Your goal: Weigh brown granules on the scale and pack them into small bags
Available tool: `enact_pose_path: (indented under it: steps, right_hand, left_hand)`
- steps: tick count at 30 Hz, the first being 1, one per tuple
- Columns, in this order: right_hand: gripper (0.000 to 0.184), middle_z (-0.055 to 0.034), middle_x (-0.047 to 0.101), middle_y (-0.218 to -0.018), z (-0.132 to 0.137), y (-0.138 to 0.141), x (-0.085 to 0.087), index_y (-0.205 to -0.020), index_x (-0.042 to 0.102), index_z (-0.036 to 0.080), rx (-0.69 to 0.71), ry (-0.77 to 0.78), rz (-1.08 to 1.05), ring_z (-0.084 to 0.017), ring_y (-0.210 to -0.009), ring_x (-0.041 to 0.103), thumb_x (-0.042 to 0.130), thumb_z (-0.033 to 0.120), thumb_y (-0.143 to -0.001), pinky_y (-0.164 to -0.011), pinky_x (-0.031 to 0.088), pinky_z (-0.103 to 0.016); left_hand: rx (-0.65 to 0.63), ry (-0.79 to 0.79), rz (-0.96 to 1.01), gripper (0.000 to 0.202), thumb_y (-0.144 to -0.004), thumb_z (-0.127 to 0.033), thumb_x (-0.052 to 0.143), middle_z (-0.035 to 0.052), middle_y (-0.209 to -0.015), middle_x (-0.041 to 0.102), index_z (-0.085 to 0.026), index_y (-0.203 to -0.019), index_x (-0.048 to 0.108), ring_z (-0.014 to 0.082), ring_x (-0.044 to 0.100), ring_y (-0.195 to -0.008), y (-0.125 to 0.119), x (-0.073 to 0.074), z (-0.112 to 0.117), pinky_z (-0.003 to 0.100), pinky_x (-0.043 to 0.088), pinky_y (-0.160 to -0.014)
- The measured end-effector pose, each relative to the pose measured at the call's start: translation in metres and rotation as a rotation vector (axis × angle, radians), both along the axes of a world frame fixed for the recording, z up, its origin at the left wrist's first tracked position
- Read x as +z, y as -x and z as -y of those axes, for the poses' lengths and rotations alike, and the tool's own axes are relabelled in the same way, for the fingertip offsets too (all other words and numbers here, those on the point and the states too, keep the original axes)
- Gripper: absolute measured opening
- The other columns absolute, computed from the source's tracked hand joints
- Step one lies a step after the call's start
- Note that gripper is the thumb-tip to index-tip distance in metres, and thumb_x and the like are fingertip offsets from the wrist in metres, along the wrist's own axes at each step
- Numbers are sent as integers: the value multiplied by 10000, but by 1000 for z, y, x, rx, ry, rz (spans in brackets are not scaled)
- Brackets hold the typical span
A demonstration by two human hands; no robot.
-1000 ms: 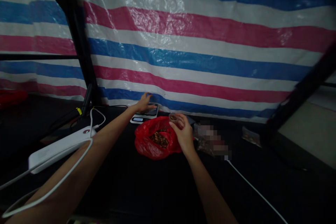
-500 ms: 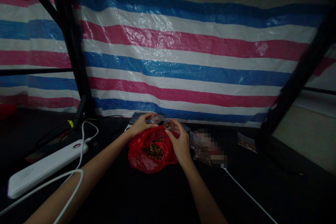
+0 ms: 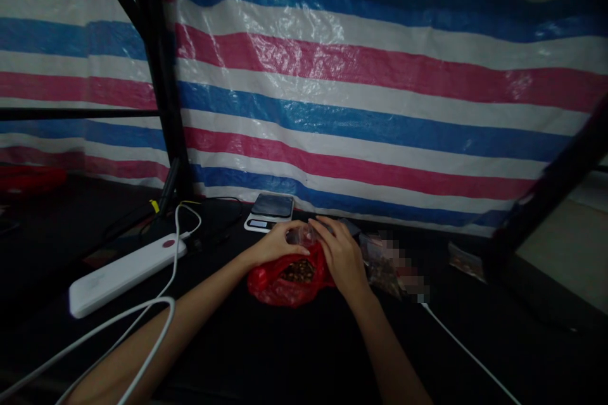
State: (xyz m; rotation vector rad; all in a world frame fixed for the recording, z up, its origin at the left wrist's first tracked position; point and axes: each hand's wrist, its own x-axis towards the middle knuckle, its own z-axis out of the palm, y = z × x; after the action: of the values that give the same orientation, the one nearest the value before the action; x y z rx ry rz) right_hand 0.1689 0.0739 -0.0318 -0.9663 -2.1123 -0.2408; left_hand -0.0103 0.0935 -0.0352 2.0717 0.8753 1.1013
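Both hands meet over the open mouth of a red plastic bag (image 3: 278, 288) on the dark desk (image 3: 285, 354). The left hand (image 3: 275, 245) and the right hand (image 3: 342, 257) have their fingers (image 3: 327, 228) curled in, pinching a small clear container (image 3: 304, 237) between them. It is too dim to tell exactly how each fingertip sits on it. The bag lies right beneath the fingers, with brown pieces (image 3: 298, 271) showing inside it.

No brand or label can be read. Just beyond the fingers stands a small digital scale (image 3: 270, 209), whose lit display is too small to make out. A blurred patch (image 3: 396, 262) to the right of the fingers hides whatever lies there, beside some clear packets (image 3: 373, 250).

Well to the left of the fingers lies a white power strip (image 3: 124, 273) with a red button, and a white cable (image 3: 156, 335) loops across the left forearm. Another thin cable (image 3: 460, 354) runs off to the right, and a small packet (image 3: 467, 259) lies farther that way. A striped pink, blue and white tarp (image 3: 380, 107) hangs behind everything, with a black pole (image 3: 164, 88) in front of it.
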Motion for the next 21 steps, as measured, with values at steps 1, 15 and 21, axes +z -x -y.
enact_pose_path:
  steps: [1,15,21]
  right_hand:
    - [407,-70,506,-1177,1,1,0,-1203,470,246,-9,-29,63,-200,-1065,457,421,113,-821,-885,419,-350]
    - [410,-44,514,-1208,7,1,1,-1201,467,237,-101,-166,66,-195,-1068,462,413,89,-822,-869,374,-341]
    - [394,-40,539,-1160,7,6,1,-1178,480,239,-48,-32,-180,-192,-1052,480,445,135,-800,-915,367,-362]
  left_hand:
    - [13,-4,-12,482,-605,-358,695,44,-936,615,-138,-1018,577,193,542,-889,0,-1,0,305,395,-829]
    - [-68,102,56,415,-645,-319,670,54,-911,624,-132,-1003,575,181,567,-857,5,3,0,296,412,-804]
    - [188,-77,0,457,-664,-379,644,61,-919,626,-147,-1047,557,186,573,-842,37,21,-31,298,426,-780]
